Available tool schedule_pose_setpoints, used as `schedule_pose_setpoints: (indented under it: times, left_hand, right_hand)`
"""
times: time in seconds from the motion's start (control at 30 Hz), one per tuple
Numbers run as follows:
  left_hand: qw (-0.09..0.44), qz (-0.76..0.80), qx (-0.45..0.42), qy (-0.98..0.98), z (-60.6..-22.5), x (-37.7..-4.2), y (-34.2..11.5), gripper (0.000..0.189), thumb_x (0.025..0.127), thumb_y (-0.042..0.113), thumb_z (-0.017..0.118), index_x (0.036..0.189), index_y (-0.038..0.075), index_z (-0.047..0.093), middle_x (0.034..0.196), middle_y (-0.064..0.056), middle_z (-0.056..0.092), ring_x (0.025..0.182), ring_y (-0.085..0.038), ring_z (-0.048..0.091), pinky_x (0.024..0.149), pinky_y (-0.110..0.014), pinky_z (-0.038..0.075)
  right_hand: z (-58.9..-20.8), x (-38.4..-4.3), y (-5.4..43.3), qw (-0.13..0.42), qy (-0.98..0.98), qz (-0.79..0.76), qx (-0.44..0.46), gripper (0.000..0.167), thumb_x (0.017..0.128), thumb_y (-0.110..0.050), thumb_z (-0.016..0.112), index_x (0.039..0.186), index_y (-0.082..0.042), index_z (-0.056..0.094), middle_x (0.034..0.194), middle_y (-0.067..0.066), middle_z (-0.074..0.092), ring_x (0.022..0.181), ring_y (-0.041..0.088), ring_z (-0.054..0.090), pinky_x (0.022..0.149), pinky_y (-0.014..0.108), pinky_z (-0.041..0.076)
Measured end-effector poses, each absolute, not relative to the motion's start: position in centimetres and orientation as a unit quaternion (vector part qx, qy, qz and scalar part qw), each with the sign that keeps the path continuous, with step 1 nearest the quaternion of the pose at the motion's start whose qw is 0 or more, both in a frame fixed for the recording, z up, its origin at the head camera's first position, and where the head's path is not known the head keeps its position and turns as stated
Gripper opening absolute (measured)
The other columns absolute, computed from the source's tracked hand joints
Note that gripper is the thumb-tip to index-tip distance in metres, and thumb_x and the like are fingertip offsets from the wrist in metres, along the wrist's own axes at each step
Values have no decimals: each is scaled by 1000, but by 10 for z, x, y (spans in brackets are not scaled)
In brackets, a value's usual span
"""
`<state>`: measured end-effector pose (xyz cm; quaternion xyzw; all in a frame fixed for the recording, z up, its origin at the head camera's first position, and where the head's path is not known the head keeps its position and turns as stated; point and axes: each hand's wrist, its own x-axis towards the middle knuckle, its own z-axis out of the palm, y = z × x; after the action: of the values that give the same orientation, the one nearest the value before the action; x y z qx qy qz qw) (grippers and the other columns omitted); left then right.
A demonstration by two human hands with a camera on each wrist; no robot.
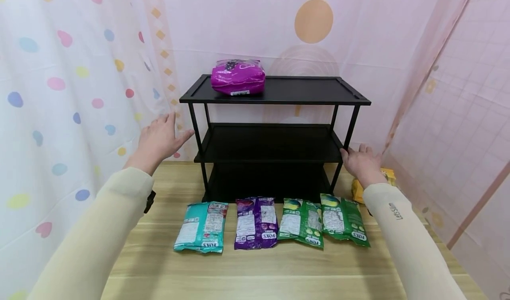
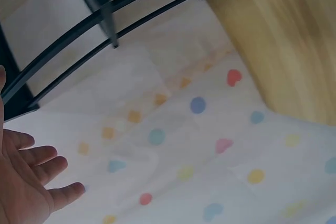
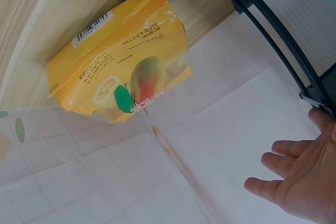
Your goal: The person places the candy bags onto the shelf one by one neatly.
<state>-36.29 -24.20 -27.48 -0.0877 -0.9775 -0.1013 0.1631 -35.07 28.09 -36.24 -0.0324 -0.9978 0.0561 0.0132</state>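
Observation:
A black three-tier shelf (image 1: 307,89) stands on the wooden table. Beside its left posts is my left hand (image 1: 159,137), fingers extended and thumb pointing at the front post, holding nothing. My right hand (image 1: 362,163) is at the right front post, its thumb at the middle tier's edge; in the right wrist view the other fingers of this hand (image 3: 304,182) are spread and hold nothing. A glossy magenta bag (image 1: 238,79) sits on the top tier's left part. Behind the right wrist is a yellow mango bag (image 3: 126,59), partly hidden in the head view.
Along the shelf's front lie a teal packet (image 1: 202,227), a purple packet (image 1: 256,224) and two green packets, one nearer the middle (image 1: 301,222) and one farther right (image 1: 345,220). Patterned curtains (image 1: 95,65) hang behind and at both sides of the table (image 1: 247,273).

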Motion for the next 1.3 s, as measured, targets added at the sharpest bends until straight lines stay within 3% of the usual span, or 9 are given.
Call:
schedule_pose_setpoints:
  times: [0.1, 0.27, 0.43, 0.67, 1.3]
  left_hand:
    - [151, -103, -79, -980, -285, -366, -244, 92, 96, 64, 44, 151, -6, 25, 147, -34, 34, 129, -55, 36, 99, -72, 29]
    - [133, -99, -76, -983, -298, -370, -243, 92, 97, 65, 43, 150, -8, 25, 148, -35, 32, 131, -55, 34, 99, -78, 19]
    - [120, -101, -85, -984, -312, -373, -236, 90, 99, 59, 45, 151, -11, 22, 148, -36, 32, 131, -55, 34, 103, -69, 29]
    - [103, -93, -79, -987, -331, -376, -226, 89, 99, 59, 45, 150, -11, 26, 148, -35, 33, 130, -54, 38, 101, -68, 33]
    - [101, -88, -68, -989, -349, -385, -211, 76, 104, 49, 40, 150, -9, 29, 145, -35, 37, 127, -53, 42, 99, -69, 33]
  right_hand:
    - [-363, -351, 280, 9, -998, 49, -31, 60, 109, -40, 20, 153, -2, 35, 150, 35, 27, 134, 53, 24, 102, 77, 17]
    - [-364, -351, 281, 9, -999, 29, -21, 55, 110, -35, 24, 153, -3, 34, 148, 35, 31, 130, 53, 28, 99, 78, 20]
    - [-365, -352, 282, 18, -998, 48, -34, 59, 109, -39, 21, 151, -1, 36, 144, 39, 30, 130, 53, 28, 100, 78, 18]
    - [-365, -351, 281, 12, -997, 65, -45, 65, 108, -45, 16, 152, -1, 36, 145, 38, 29, 132, 52, 26, 102, 76, 17]
    - [-366, -353, 283, 8, -996, 75, -43, 68, 107, -48, 14, 152, -2, 35, 152, 37, 20, 138, 53, 18, 104, 76, 12]
